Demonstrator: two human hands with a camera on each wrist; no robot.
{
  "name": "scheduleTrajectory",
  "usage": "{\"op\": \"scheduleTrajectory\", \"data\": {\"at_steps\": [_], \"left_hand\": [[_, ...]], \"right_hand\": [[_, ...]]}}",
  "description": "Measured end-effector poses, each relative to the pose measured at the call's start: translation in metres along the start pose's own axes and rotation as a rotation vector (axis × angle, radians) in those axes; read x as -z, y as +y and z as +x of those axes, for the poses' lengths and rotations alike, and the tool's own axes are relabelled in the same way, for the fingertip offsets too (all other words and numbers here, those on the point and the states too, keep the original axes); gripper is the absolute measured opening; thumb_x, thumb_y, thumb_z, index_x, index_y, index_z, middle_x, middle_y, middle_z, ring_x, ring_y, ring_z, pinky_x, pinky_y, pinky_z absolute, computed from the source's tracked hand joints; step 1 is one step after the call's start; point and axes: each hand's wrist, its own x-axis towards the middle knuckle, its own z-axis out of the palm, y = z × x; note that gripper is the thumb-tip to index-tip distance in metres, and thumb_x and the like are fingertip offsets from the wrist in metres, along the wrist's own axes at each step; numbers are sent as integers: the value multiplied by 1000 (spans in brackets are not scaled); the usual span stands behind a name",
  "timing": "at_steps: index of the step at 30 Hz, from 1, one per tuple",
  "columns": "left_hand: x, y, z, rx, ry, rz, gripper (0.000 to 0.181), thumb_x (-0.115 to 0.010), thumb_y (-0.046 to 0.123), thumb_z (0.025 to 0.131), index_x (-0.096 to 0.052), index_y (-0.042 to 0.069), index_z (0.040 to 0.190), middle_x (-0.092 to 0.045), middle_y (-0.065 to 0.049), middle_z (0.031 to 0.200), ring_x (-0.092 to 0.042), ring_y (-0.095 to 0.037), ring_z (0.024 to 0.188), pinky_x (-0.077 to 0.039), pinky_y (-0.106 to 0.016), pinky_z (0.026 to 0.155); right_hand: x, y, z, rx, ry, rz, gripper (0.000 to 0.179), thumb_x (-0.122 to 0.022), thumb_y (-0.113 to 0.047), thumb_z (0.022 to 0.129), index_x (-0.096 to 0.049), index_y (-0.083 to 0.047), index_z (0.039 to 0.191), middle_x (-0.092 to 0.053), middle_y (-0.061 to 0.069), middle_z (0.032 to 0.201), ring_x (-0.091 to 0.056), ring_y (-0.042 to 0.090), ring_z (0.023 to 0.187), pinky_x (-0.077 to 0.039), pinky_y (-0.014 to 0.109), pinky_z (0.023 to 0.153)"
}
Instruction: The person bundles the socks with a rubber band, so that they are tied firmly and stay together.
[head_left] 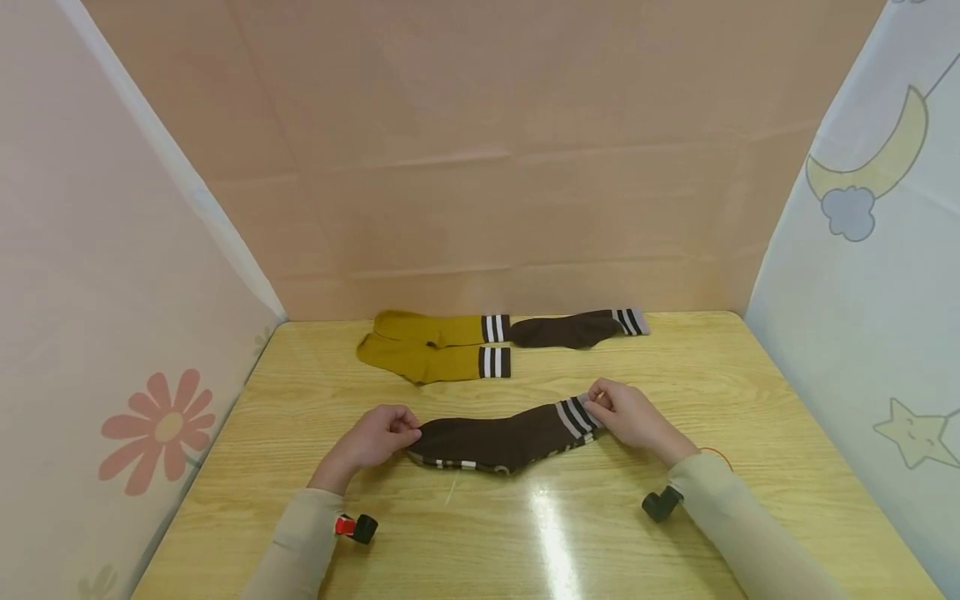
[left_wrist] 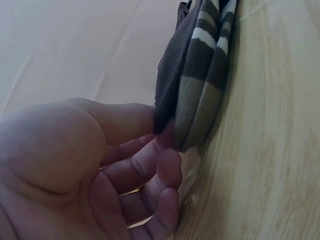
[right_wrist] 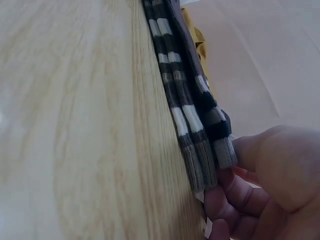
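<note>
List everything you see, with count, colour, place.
Yellow socks: 2, mustard, table's far side
Far sock: 1, brown, right of yellow socks
Held sock: 1, brown, between the hands
Striped socks: number unclear, brown and white, under held sock
Table: 1, wooden, underneath
Backdrop: 1, tan, behind table
Side walls: 2, whitish, both sides
Flower: 1, pink, left wall
Moon, star: 1 each, yellow, right wall
Cloud: 1, blue, right wall
Cameras: 2, black, wrists
Tag: 1, red, left wrist
Cord: 1, red, right wrist
Sleeves: 2, beige, arms
Left hand: 1, at held sock's toe
Right hand: 1, at cuff
</note>
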Motion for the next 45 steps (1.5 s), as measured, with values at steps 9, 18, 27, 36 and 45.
{"op": "scheduleTrajectory", "data": {"at_steps": [9, 18, 27, 36, 45], "left_hand": [[-3, -3, 0, -1, 23, 16, 10, -72, 18, 101, -71, 8, 98, -64, -1, 85, -56, -16, 77, -48, -30, 66], [-3, -2, -1, 0, 30, 8, 12, -74, 19, 100, -70, 8, 97, -64, -2, 85, -55, -17, 76, -47, -30, 66], [-2, -2, -1, 11, 20, -26, 13, -78, 16, 96, -69, 7, 101, -63, -2, 84, -56, -17, 72, -48, -29, 62], [-3, 4, 4, 73, 65, -50, 18, -78, 22, 97, -68, 9, 105, -63, -4, 93, -56, -19, 79, -49, -33, 65], [-8, 28, 29, 23, 112, 18, 11, -76, 21, 98, -68, 14, 100, -65, -1, 94, -59, -18, 83, -50, -34, 73]], "right_hand": [[-1, 3, 9, 11, 12, -25, 11, -64, -19, 106, -65, -7, 105, -65, -5, 79, -58, 10, 72, -50, 36, 72], [-2, 3, 12, -1, -4, -20, 11, -63, -19, 106, -65, -7, 104, -64, -4, 79, -57, 12, 71, -49, 36, 70], [-1, 3, 14, -19, -28, -20, 11, -64, -20, 106, -64, -9, 104, -69, -1, 86, -62, 13, 78, -52, 37, 73], [7, 9, 18, -27, -27, 12, 17, -63, -25, 107, -65, -9, 108, -69, 0, 88, -63, 14, 77, -52, 36, 71], [19, 18, 30, -60, 49, -18, 16, -63, -22, 106, -65, -7, 110, -71, 8, 95, -66, 20, 84, -55, 45, 78]]}}
